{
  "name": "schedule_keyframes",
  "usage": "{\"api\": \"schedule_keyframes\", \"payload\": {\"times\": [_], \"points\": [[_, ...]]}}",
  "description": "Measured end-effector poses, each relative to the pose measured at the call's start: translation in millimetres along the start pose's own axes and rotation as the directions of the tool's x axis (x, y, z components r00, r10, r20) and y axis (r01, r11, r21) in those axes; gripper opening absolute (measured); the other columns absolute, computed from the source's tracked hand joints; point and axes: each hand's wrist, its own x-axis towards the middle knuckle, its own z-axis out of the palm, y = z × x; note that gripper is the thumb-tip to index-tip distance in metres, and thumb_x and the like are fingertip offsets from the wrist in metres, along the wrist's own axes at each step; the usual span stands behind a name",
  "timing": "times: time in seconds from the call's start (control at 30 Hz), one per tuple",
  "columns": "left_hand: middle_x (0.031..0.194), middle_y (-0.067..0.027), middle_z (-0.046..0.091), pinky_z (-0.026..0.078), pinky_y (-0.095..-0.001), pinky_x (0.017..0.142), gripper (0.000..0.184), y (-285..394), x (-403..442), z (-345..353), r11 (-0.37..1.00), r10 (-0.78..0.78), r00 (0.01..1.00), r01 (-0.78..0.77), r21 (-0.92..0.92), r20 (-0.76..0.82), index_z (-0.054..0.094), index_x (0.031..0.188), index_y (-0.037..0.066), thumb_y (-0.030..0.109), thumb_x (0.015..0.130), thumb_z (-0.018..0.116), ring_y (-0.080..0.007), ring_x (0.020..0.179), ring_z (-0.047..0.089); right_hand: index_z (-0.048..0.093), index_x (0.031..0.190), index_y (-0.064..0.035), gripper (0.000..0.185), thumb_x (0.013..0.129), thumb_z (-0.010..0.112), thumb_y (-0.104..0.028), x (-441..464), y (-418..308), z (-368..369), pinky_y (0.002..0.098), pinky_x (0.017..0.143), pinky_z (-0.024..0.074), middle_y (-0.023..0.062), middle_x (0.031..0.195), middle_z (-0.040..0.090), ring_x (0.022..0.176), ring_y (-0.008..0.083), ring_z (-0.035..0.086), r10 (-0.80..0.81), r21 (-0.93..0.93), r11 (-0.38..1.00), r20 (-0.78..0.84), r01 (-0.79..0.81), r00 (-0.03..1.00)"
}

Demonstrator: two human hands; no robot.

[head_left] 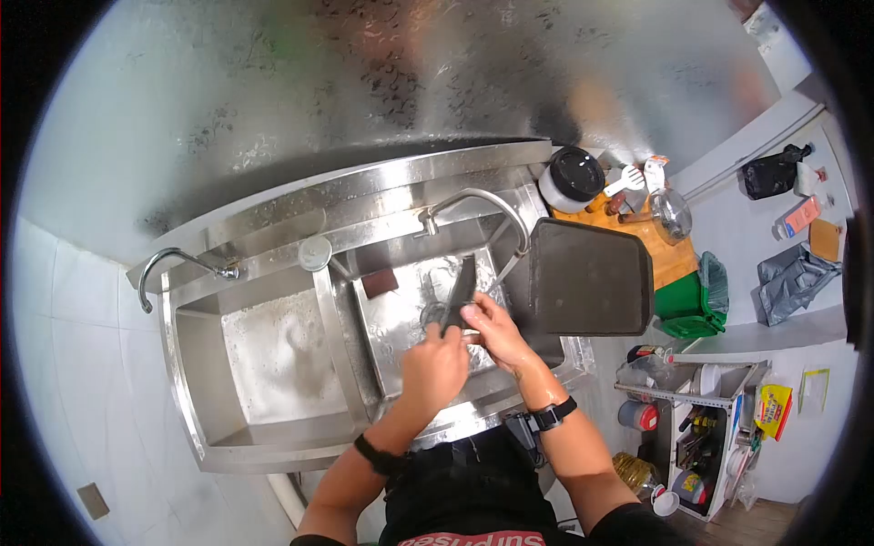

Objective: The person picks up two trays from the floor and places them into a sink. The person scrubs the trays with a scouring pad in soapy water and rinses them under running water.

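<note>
Over the right sink basin, a dark knife (462,289) points up and away from me. My left hand (435,369) is closed around its lower end, where the handle is mostly hidden by my fingers. My right hand (496,332) is closed at the lower part of the blade, with the thumb against it. A thin stream of water falls from the curved faucet (496,198) just beside my right hand. On the basin floor lies a dark brown scouring pad (380,283), left of the knife.
A black tray (592,278) leans at the basin's right side. Beyond it, a wooden board (660,250) carries utensils near a black-lidded container (574,175). A second faucet (187,259) arches over the left basin (287,364). A green bin (692,305) stands right.
</note>
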Motion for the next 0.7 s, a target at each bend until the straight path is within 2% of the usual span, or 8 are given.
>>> {"api": "schedule_keyframes", "payload": {"times": [0.03,0.13,0.23,0.27,0.37,0.53,0.63,0.7], "points": [[0.093,-0.0169,0.062,0.055,-0.0491,0.063,0.023,2.0,9.2,16.3,0.999,0.032,0.999,-0.032,0.026,0.020,0.058,0.100,0.005,0.025,0.091,0.063,-0.0372,0.073,0.068,0.055,0.122,-0.0032,0.036,0.092,0.069,-0.017,6.8,0.5,-6.2,0.0259,0.068,0.0488,0.0008,0.090,0.058,0.079,0.0099,0.057,-0.045,-0.173,0.984,-0.083,0.030,0.996],[0.113,-0.0191,0.065,0.055,-0.0511,0.080,0.040,16.9,28.2,30.6,0.996,-0.019,0.972,0.038,-0.075,0.235,0.055,0.122,0.002,0.026,0.092,0.064,-0.0417,0.091,0.068,0.059,0.104,-0.0027,0.021,0.083,0.064,0.000,45.1,35.3,-64.9,0.0244,0.062,0.0413,0.0005,0.083,0.057,0.071,0.0090,0.053,-0.113,-0.141,0.987,-0.284,0.075,0.952],[0.132,-0.0220,0.058,0.050,-0.0508,0.094,0.051,3.0,38.9,61.5,0.953,0.054,0.994,-0.023,-0.301,0.093,0.047,0.135,0.003,0.028,0.093,0.062,-0.0440,0.112,0.062,0.061,0.103,-0.0003,0.017,0.086,0.059,0.000,60.6,40.5,-97.7,0.0282,0.069,0.0463,0.0021,0.085,0.062,0.076,0.0130,0.058,-0.152,-0.104,0.986,-0.284,0.127,0.947],[0.151,-0.0227,0.041,0.043,-0.0470,0.107,0.061,-3.1,45.5,71.1,0.946,0.053,0.983,0.008,-0.325,0.178,0.039,0.145,0.002,0.029,0.094,0.060,-0.0429,0.133,0.047,0.062,0.105,0.0003,0.018,0.087,0.059,0.000,60.6,33.9,-99.7,0.0288,0.071,0.0473,0.0035,0.088,0.064,0.078,0.0137,0.059,-0.153,-0.073,0.988,-0.277,0.138,0.949],[0.157,-0.0240,0.032,0.040,-0.0466,0.110,0.064,-9.9,66.8,101.9,0.942,0.141,0.990,-0.125,-0.313,0.028,0.036,0.148,0.001,0.028,0.095,0.060,-0.0423,0.138,0.040,0.064,0.110,0.0016,0.020,0.091,0.058,-0.001,66.0,8.1,-101.1,0.0302,0.076,0.0498,0.0074,0.096,0.069,0.083,0.0155,0.063,-0.146,0.004,0.988,-0.275,0.153,0.950],[0.160,-0.0243,0.024,0.029,-0.0452,0.118,0.067,-4.7,86.3,116.4,0.917,0.168,0.985,-0.140,-0.374,0.045,0.035,0.151,0.001,0.034,0.097,0.058,-0.0407,0.145,0.030,0.064,0.114,0.0023,0.021,0.095,0.054,-0.002,84.9,-6.0,-114.7,0.0309,0.079,0.0506,0.0087,0.101,0.070,0.084,0.0160,0.065,-0.162,-0.013,0.986,-0.359,0.169,0.919],[0.159,-0.0259,0.026,0.028,-0.0454,0.118,0.063,-23.4,81.5,135.4,0.900,0.098,0.994,-0.111,-0.423,-0.053,0.039,0.148,-0.002,0.033,0.098,0.057,-0.0412,0.146,0.029,0.067,0.109,0.0013,0.019,0.095,0.054,-0.002,94.3,-9.1,-124.0,0.0293,0.075,0.0499,0.0069,0.096,0.071,0.081,0.0146,0.064,-0.163,-0.088,0.986,-0.310,0.142,0.937],[0.157,-0.0279,0.030,0.025,-0.0452,0.119,0.060,-47.1,74.9,147.0,0.888,-0.077,0.993,0.026,-0.459,-0.093,0.042,0.145,-0.005,0.031,0.099,0.055,-0.0422,0.145,0.030,0.068,0.106,0.0007,0.019,0.095,0.054,-0.002,98.5,-21.9,-122.7,0.0285,0.073,0.0493,0.0058,0.093,0.071,0.080,0.0136,0.063,-0.126,-0.149,0.985,-0.260,0.089,0.957]]}}
